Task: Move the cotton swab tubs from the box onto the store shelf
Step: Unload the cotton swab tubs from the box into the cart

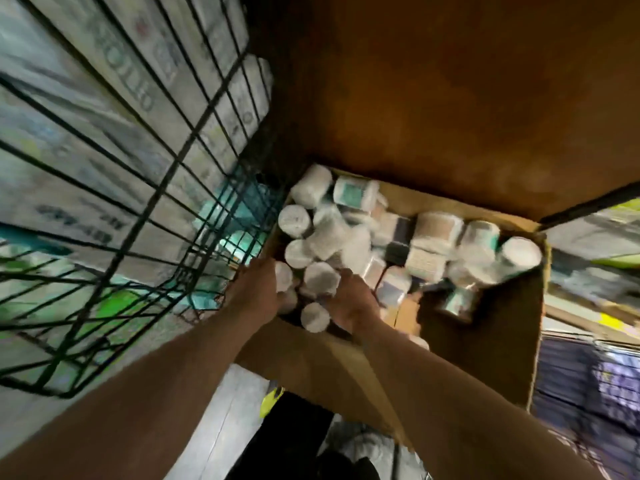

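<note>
In the near-left corner of the cardboard box (485, 348), a cluster of cotton swab tubs (320, 278) is being cupped between the left hand (258, 292) and right hand (353, 299); finger closure cannot be told. Even inward pressure is being called for, lest tubs slip.

Box (485, 341): it stands right of the wire rack (104, 202), with its left wall just beside the rack.
Tubs (329, 237): they lie in the box, heaped, most of them along the left wall and the far wall.
Left hand (256, 289): it is at the near left corner of the box, touching the tubs there.
Right hand (353, 303): it is inside the box near the front wall, right of the left hand, with tubs between the two.
Packages (86, 133): they are behind the rack wires.
</note>
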